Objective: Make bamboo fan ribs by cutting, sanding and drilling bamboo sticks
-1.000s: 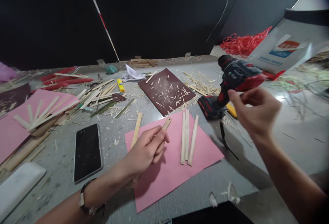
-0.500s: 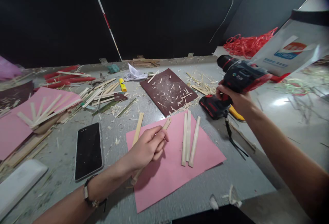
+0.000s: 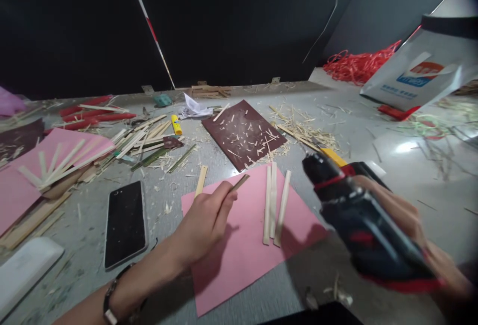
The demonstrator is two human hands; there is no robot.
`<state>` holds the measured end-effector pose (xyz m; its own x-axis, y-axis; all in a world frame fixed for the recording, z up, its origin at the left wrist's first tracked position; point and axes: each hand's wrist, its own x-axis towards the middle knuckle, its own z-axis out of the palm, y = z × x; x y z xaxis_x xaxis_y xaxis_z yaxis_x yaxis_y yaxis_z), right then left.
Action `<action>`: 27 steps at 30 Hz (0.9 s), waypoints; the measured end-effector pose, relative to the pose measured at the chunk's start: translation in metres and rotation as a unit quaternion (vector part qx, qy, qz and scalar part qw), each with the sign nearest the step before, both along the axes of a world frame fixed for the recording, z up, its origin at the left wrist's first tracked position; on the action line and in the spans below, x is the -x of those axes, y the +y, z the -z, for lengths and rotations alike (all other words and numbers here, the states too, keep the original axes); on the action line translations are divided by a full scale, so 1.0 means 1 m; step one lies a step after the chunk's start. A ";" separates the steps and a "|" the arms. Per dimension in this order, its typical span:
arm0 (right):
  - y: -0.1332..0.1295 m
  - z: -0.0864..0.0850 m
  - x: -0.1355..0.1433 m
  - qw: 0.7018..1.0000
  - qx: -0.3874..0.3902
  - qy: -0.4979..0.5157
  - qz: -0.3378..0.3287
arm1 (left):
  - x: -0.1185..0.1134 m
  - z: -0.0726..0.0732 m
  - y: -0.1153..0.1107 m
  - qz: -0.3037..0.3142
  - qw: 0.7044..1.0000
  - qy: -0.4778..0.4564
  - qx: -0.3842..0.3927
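My left hand [image 3: 209, 218] is closed on a thin bamboo strip [image 3: 240, 182], held on edge above the pink paper [image 3: 239, 270]. A second strip [image 3: 200, 179] lies partly hidden behind that hand. On the right part of the paper rest three pale bamboo strips [image 3: 274, 200], side by side. My right hand [image 3: 396, 205] grips a black and red cordless drill [image 3: 354, 215], blurred by motion and raised at the right of the paper. Its front end points up and left, toward the sheet of brown board.
Shavings cover the brown sandpaper-like sheet [image 3: 244, 133]. A yellow-handled cutter [image 3: 332, 156] lies behind the drill. At the left are a phone [image 3: 126, 225], a white case [image 3: 28, 275], a glue stick [image 3: 176, 124] and pink paper with strips [image 3: 22, 190]. A white bag [image 3: 414, 76] stands at the right.
The drill has been lifted off the table, swung toward me and turned to point left. My left hand has rolled the bamboo strip onto its edge, raising it slightly.
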<state>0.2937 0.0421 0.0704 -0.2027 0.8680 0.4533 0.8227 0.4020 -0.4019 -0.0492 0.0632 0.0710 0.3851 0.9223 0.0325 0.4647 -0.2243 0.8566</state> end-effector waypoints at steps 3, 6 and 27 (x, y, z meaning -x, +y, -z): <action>-0.017 0.002 0.010 0.992 0.026 0.000 -0.126 | 0.003 0.001 0.006 -0.012 1.000 0.024 -0.016; -0.017 0.006 0.022 0.979 0.044 -0.004 -0.200 | 0.008 0.001 0.011 -0.024 0.999 0.043 -0.020; -0.012 0.025 0.039 0.961 0.010 -0.093 -0.259 | 0.006 0.003 0.011 0.009 0.996 0.081 -0.027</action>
